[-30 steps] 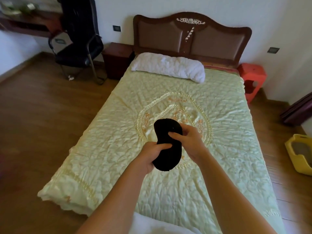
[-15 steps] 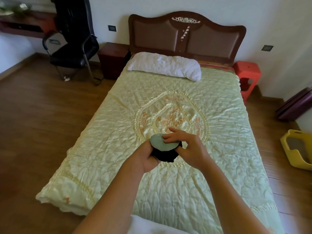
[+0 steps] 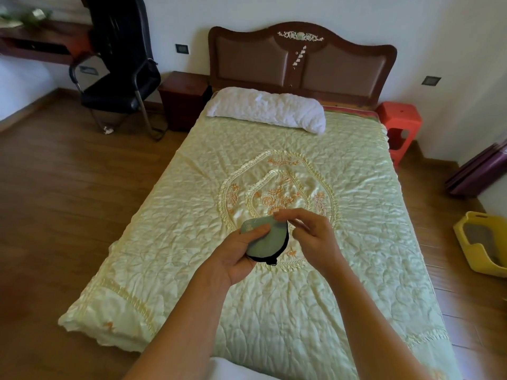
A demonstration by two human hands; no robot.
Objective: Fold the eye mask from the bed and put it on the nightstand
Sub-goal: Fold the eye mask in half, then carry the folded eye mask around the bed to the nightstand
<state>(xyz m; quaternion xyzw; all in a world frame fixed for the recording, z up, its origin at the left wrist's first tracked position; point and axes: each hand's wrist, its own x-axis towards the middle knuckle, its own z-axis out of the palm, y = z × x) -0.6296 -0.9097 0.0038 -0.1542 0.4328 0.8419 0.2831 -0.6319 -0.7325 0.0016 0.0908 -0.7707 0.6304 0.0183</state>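
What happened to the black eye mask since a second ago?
The soft black eye mask got folded in half, so its grey-green side now faces up. The left hand kept holding it with the thumb on top; the right hand shifted to pinching its top corner. The pale green quilted bed cover and white pillow stayed put.

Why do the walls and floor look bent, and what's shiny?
Head view: the wide-angle lens bows the edges, so the wooden floor and walls curve; daylight puts sheen on the pale green quilted satin bedspread; the grey-green folded eye mask stays sharp, while the left corner smears.
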